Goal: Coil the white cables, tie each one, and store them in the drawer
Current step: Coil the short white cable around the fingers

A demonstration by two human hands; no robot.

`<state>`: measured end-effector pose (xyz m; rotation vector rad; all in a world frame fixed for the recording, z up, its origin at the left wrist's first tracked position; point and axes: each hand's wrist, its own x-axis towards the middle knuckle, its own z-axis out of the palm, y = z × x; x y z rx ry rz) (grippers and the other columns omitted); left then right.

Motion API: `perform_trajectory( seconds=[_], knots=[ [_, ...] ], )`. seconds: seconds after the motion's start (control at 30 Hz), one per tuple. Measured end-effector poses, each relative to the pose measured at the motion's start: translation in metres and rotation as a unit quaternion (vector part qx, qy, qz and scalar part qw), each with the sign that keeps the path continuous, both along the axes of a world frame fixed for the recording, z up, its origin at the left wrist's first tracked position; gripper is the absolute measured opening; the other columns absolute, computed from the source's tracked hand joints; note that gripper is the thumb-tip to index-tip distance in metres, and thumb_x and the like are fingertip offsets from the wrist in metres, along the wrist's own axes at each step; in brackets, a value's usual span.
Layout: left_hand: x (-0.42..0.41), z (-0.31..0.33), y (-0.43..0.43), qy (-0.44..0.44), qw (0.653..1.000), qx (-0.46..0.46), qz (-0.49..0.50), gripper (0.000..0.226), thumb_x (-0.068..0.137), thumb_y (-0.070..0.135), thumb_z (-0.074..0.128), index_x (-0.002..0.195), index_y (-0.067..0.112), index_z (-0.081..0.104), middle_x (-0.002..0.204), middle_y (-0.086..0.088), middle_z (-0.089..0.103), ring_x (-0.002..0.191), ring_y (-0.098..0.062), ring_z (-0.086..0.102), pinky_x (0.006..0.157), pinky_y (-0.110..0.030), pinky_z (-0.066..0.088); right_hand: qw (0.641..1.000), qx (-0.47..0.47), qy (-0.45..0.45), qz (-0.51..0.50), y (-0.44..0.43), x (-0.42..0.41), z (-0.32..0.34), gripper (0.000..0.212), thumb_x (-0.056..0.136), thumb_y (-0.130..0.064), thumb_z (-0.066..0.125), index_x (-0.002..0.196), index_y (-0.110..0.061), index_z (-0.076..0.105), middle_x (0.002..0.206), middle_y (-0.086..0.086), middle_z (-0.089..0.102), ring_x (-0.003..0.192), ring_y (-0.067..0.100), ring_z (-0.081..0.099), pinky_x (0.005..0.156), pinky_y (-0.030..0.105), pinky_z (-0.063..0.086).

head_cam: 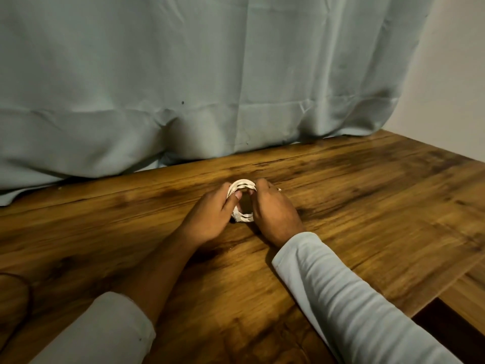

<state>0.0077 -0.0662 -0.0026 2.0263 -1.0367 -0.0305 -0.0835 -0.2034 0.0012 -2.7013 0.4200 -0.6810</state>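
Pale curtain [183, 74] hangs behind the wooden table [367, 193]. Toward its back edge, the left hand [210, 216] and right hand [275, 214] each grip one side of the coiled white cable [242, 183]. If either grip loosens before the tie holds, the loops would probably spring open.

Left hand [210, 214]: mid-scene, fingers curled round the left side of the cable coil [242, 183], thumb tip on the loop. Forearm bare; left sleeve [105, 329] rolled up near the elbow.
Right hand [273, 214]: just beside, back upward, fingers curled on the coil's right side. Ring [279, 189] on one finger. Right sleeve [341, 285] reaches the wrist.
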Motion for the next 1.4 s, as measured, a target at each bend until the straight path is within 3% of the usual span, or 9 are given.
perform_trajectory(
  seconds=[0.13, 0.27, 0.47, 0.7, 0.9, 1.07, 1.17, 1.3, 1.4],
  knots=[
    [-0.001, -0.002, 0.000, -0.029, 0.999, 0.008, 0.015, 0.022, 0.110, 0.034, 0.043, 0.115, 0.019, 0.059, 0.114, -0.001, 0.070, 0.101, -0.017, 0.066, 0.087, -0.038, 0.050, 1.000, -0.009, 0.006, 0.024, -0.001, -0.004, 0.001, 0.025, 0.109, -0.034, 0.040, 0.114, -0.011, 0.048, 0.109, 0.018, 0.067, 0.097, 0.040, 0.065, 0.076, 0.045, 0.049],
    [0.002, -0.005, 0.001, -0.049, 0.998, 0.019, 0.021, 0.027, 0.110, 0.037, 0.041, 0.116, 0.017, 0.058, 0.113, -0.003, 0.071, 0.101, -0.021, 0.067, 0.087, -0.042, 0.051, 0.999, -0.021, 0.030, 0.018, -0.003, -0.008, 0.003, 0.031, 0.108, -0.041, 0.040, 0.117, -0.012, 0.048, 0.109, 0.018, 0.071, 0.098, 0.041, 0.066, 0.071, 0.041, 0.041],
    [-0.001, -0.002, -0.001, -0.173, 0.981, 0.062, 0.068, 0.032, 0.111, 0.038, 0.033, 0.121, 0.020, 0.058, 0.119, -0.002, 0.067, 0.113, -0.023, 0.059, 0.099, -0.048, 0.042, 0.996, -0.071, 0.025, -0.037, 0.004, -0.009, 0.009, 0.027, 0.109, -0.036, 0.036, 0.119, -0.013, 0.047, 0.111, 0.018, 0.071, 0.101, 0.042, 0.068, 0.077, 0.045, 0.049],
    [-0.002, -0.001, -0.001, -0.155, 0.980, 0.095, 0.078, 0.034, 0.111, 0.039, 0.032, 0.123, 0.020, 0.057, 0.124, -0.001, 0.066, 0.120, -0.022, 0.056, 0.101, -0.046, 0.039, 0.996, -0.066, 0.049, -0.043, 0.008, -0.008, 0.009, 0.022, 0.107, -0.028, 0.043, 0.122, -0.012, 0.046, 0.115, 0.017, 0.070, 0.106, 0.039, 0.067, 0.080, 0.043, 0.049],
    [0.004, -0.008, -0.001, -0.066, 0.996, 0.047, 0.047, 0.023, 0.110, 0.037, 0.041, 0.110, 0.022, 0.058, 0.108, -0.002, 0.072, 0.106, -0.028, 0.065, 0.093, -0.049, 0.049, 0.994, -0.059, 0.072, -0.049, 0.008, -0.004, 0.005, 0.022, 0.106, -0.026, 0.046, 0.123, -0.012, 0.047, 0.117, 0.017, 0.069, 0.108, 0.038, 0.066, 0.075, 0.039, 0.039],
    [0.002, -0.006, 0.000, 0.046, 0.998, -0.037, 0.001, 0.018, 0.110, 0.026, 0.047, 0.110, 0.019, 0.064, 0.090, 0.006, 0.073, 0.095, -0.017, 0.068, 0.092, -0.038, 0.050, 0.995, -0.054, 0.056, -0.059, 0.006, -0.003, 0.000, 0.036, 0.109, -0.041, 0.036, 0.123, -0.012, 0.052, 0.116, 0.017, 0.070, 0.107, 0.039, 0.065, 0.080, 0.043, 0.047],
    [0.004, -0.004, 0.003, 0.124, 0.988, -0.080, -0.035, 0.021, 0.110, 0.023, 0.048, 0.112, 0.014, 0.067, 0.082, 0.004, 0.072, 0.084, -0.016, 0.068, 0.086, -0.038, 0.053, 0.995, -0.055, 0.052, -0.063, 0.008, -0.003, -0.002, 0.038, 0.109, -0.042, 0.034, 0.122, -0.012, 0.054, 0.116, 0.017, 0.070, 0.108, 0.039, 0.065, 0.078, 0.041, 0.045],
    [0.004, 0.003, 0.007, 0.250, 0.959, -0.098, -0.087, 0.019, 0.109, 0.017, 0.050, 0.106, 0.011, 0.067, 0.076, 0.006, 0.070, 0.076, -0.004, 0.065, 0.075, -0.023, 0.051, 0.996, -0.044, 0.059, -0.058, 0.008, -0.005, 0.000, 0.035, 0.109, -0.039, 0.035, 0.121, -0.012, 0.054, 0.116, 0.017, 0.070, 0.108, 0.039, 0.066, 0.082, 0.041, 0.047],
    [0.004, 0.008, 0.016, 0.327, 0.929, -0.114, -0.132, 0.023, 0.105, 0.015, 0.055, 0.112, -0.003, 0.067, 0.084, -0.004, 0.071, 0.083, -0.011, 0.069, 0.081, -0.030, 0.052, 0.997, -0.034, 0.045, -0.050, 0.012, -0.009, 0.001, 0.035, 0.110, -0.038, 0.035, 0.120, -0.011, 0.055, 0.114, 0.017, 0.070, 0.106, 0.039, 0.066, 0.076, 0.039, 0.042]
  ],
)
